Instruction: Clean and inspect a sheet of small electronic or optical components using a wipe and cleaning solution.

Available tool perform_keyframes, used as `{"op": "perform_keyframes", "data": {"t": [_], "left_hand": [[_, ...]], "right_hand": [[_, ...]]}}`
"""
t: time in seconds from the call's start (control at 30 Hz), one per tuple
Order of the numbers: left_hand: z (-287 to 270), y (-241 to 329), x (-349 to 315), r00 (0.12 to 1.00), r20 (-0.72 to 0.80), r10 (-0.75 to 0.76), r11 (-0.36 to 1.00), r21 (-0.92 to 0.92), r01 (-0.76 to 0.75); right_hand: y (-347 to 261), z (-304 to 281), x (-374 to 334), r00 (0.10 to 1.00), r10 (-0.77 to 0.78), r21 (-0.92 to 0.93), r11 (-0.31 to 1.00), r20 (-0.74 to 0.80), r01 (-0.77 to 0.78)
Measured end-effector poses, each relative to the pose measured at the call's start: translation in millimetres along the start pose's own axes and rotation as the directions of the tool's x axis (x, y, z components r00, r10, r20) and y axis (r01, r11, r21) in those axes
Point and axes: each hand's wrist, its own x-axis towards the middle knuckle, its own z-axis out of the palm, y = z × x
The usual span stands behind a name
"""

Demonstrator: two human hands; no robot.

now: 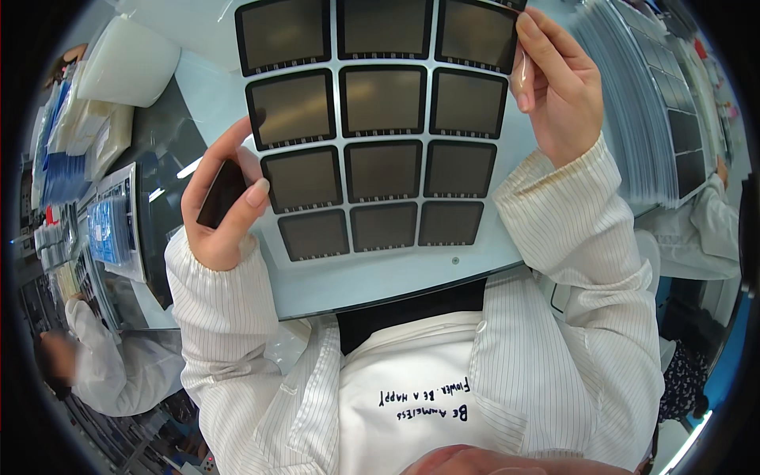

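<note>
In front of me a clear sheet (337,103) is held up over the pale table (317,286). It carries dark, rounded rectangular panels (384,99) in three columns and several rows, each with a strip of small marks along its lower edge. My left hand (228,236) is closed at the sheet's left edge, thumb toward me. A loose dark flat piece (222,194) lies in that hand, between thumb and fingers. My right hand (566,99) pinches the sheet's upper right edge between thumb and fingers. The sheet's far edge runs out of view.
To the right stands a tall stack of clear sheets (621,103), with dark-panelled sheets (687,131) beside it. At the left are a white rounded block (131,63) and blue plastic-wrapped bundles (111,229). Other people sit at the lower left (119,376) and at the right (697,237).
</note>
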Motion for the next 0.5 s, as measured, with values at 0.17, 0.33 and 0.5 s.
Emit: {"op": "perform_keyframes", "data": {"t": [0.17, 0.33, 0.5], "left_hand": [[-7.3, -1.5, -4.2, 0.989, -0.120, 0.082, 0.996, 0.033, -0.079], [-11.9, 1.9, -2.1, 0.984, -0.117, 0.132, 0.991, -0.023, -0.135], [-12.3, 5.2, -2.8, 0.981, -0.088, 0.170, 0.985, -0.002, -0.171]], "right_hand": [[-13.6, 23.9, 12.9, 0.998, 0.068, 0.123, 0.990, -0.006, -0.067], [-25.2, 36.2, 37.8, 0.997, 0.062, 0.097, 0.994, -0.037, -0.058], [-33.0, 36.8, 44.8, 0.997, 0.063, 0.092, 0.993, 0.048, -0.067]]}}
